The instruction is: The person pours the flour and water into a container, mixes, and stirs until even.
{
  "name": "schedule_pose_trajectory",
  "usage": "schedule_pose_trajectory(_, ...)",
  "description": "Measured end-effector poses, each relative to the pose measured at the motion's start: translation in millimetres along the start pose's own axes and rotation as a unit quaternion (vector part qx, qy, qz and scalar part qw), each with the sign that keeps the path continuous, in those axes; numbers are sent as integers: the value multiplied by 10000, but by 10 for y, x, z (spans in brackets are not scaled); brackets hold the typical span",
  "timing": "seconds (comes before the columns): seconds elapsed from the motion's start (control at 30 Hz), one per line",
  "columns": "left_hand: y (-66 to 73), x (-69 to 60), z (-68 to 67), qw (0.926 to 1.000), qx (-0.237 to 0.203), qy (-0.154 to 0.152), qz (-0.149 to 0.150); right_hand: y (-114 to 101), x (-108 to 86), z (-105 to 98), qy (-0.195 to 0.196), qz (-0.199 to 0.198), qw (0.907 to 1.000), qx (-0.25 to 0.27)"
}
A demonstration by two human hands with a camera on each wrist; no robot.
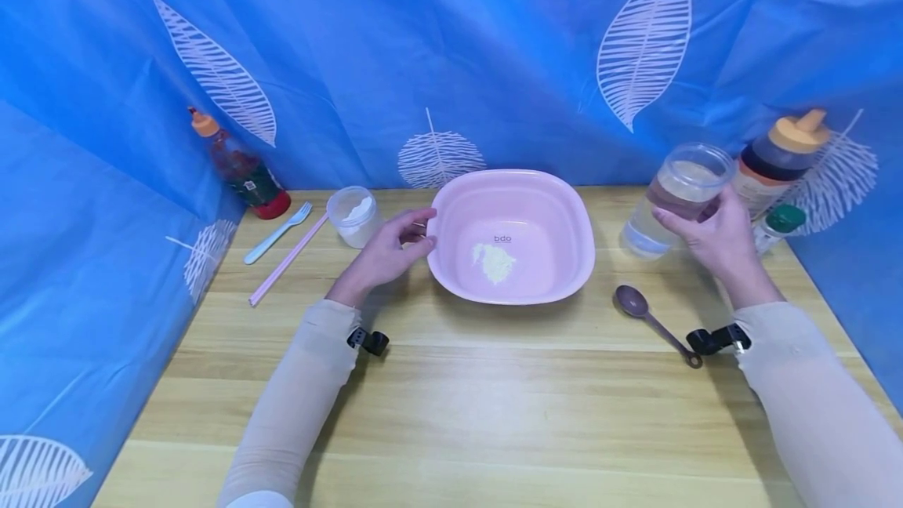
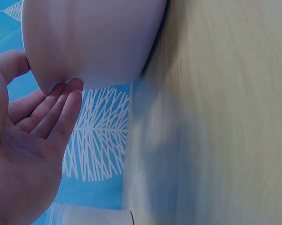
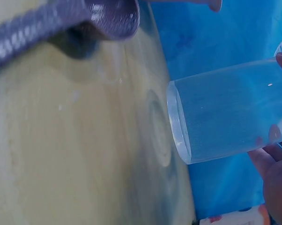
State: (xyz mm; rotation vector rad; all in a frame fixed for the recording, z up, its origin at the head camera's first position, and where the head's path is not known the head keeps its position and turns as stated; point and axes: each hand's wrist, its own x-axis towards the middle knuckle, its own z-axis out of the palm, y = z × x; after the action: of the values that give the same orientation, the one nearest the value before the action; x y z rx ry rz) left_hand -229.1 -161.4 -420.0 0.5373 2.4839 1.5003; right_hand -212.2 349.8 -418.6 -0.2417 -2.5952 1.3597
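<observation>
Wooden surface [image 1: 494, 406], blue backdrop [image 1: 508, 61]. Left fingers [image 2: 69, 115] pinch rim of pink basin [image 1: 560, 261]; right fingers [image 1: 727, 208] grip clear jar [image 1: 652, 218]. Advise: basin braced, jar upright, slow.

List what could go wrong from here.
The right hand holds the clear water container raised off the table; water might slosh out.

That hand is close to the green-capped bottle and could knock it over.

The left hand grips the pink basin at one side only; a bump might swing it, scattering the powder.
</observation>
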Motion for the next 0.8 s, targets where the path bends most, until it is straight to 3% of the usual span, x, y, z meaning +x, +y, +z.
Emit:
schedule_pose_trajectory(0.3, -3, 8, 18, 10000, 11, 53, -36, -170, -101, -1, -249, -677, 9973, 118)
schedule_pose_trajectory(0.47, 5, 14, 36, 9999, -21, 39, -148, -254, -130, 11, -475, -646, 9967, -162)
schedule_pose_trajectory(0.8, 10, 8, 32, 9998, -34, 42, -207, -410, -191, 29, -1287, -824, 9872, -448)
